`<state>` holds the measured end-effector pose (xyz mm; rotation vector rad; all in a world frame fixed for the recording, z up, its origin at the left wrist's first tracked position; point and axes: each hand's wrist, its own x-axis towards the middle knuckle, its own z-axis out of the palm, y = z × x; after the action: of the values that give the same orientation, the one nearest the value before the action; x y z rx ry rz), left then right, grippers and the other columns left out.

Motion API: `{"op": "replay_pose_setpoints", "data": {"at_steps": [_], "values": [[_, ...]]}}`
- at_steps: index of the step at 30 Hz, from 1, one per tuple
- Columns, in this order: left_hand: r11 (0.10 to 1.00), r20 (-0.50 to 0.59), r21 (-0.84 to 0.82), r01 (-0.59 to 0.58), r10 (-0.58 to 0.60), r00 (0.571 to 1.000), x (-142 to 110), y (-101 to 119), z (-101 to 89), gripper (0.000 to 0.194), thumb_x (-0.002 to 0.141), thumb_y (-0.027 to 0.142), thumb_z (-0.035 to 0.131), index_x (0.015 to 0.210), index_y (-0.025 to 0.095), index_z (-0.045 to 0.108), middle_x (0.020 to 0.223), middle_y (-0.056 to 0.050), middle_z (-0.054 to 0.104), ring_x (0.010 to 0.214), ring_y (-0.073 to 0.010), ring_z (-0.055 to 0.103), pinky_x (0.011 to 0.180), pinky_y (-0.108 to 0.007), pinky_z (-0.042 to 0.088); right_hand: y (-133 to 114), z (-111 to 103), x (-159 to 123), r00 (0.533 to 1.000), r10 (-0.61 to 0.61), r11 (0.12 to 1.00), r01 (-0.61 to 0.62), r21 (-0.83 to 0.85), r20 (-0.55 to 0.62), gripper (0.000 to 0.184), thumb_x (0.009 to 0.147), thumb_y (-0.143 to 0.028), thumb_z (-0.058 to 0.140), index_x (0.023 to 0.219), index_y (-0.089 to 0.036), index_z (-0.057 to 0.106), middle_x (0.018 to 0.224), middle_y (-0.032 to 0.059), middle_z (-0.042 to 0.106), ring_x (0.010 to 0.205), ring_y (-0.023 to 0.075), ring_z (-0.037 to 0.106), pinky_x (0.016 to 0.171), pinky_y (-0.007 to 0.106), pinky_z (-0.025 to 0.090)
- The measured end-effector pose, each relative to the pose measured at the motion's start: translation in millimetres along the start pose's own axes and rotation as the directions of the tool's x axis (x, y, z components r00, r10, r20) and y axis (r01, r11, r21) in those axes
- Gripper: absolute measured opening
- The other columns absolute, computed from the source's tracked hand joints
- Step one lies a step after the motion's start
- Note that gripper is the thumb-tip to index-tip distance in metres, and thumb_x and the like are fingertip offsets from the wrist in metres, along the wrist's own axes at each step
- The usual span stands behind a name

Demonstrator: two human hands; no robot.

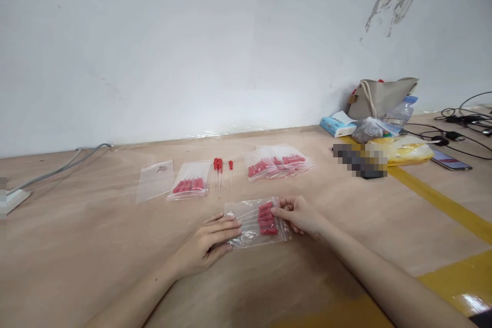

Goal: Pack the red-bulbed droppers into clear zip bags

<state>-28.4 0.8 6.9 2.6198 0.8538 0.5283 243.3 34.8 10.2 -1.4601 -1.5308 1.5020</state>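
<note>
A clear zip bag (249, 225) lies crosswise in front of me, with several glass droppers inside. Their red rubber bulbs (266, 219) sit towards the bag's right end, the thin tubes pointing left. My left hand (209, 240) rests on the bag's left end, fingers stretched out flat. At the right end, my right hand (298, 215) pinches the zip edge between thumb and fingers. Beyond the bag are a few loose droppers (218, 165) and one more dropper (231, 165) apart from them.
Behind to the left lie a flat zip bag (155, 182) and a filled dropper bag (189, 179). A pile of filled bags (279, 160) is at right. Farther right are a tissue pack (337, 125), a beige bag (384, 98), a phone (450, 159) and cables (467, 122).
</note>
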Motion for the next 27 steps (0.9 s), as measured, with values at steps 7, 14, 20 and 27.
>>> {"op": "replay_pose_setpoints", "data": {"at_steps": [7,14,20,27], "values": [[0.999,-0.152,0.032,0.035,-0.029,0.988,-3,0,2.4,0.035,0.087,0.021,0.047,0.121,0.026,0.049,0.125,-0.004,0.050,0.123,-0.0226,0.035,0.099,-0.043,0.034,4,-11,-2,0.984,-0.084,0.984,0.058,0.167,0.155,0.033,0.070,-0.048,0.058,0.077,-0.016,0.055,0.039,-0.0080,0.047,0.030,0.0042,0.037,0.030,0.014,0.029],[0.871,-0.661,0.174,0.460,-0.242,0.710,-18,-44,-38.5,0.022,0.083,0.030,0.050,0.102,0.025,0.061,0.111,-0.003,0.055,0.106,-0.0215,0.050,0.095,-0.038,0.037,-23,-40,0,0.965,-0.248,0.845,0.258,0.469,-0.084,0.027,0.069,-0.040,0.064,0.078,-0.017,0.053,0.055,-0.0045,0.057,0.036,0.0047,0.047,0.035,0.015,0.039],[0.433,-0.696,0.139,0.891,-0.597,0.399,-58,-109,-70.0,0.043,0.085,0.037,0.043,0.120,0.014,0.049,0.129,-0.012,0.041,0.122,-0.0262,0.034,0.103,-0.040,0.025,-55,-13,50,0.925,-0.267,0.757,0.375,0.535,-0.269,0.027,0.064,-0.031,0.068,0.069,-0.019,0.045,0.059,-0.0040,0.059,0.055,0.0111,0.062,0.056,0.024,0.053],[0.371,-0.566,0.103,0.923,-0.741,0.361,-67,-129,-59.7,0.043,0.084,0.038,0.042,0.119,0.014,0.053,0.129,-0.015,0.044,0.123,-0.0338,0.033,0.098,-0.054,0.022,-35,52,108,0.879,-0.183,0.834,0.376,0.403,-0.441,0.023,0.071,-0.029,0.060,0.068,-0.020,0.039,0.057,-0.0052,0.054,0.055,0.0118,0.063,0.055,0.025,0.054]]}}
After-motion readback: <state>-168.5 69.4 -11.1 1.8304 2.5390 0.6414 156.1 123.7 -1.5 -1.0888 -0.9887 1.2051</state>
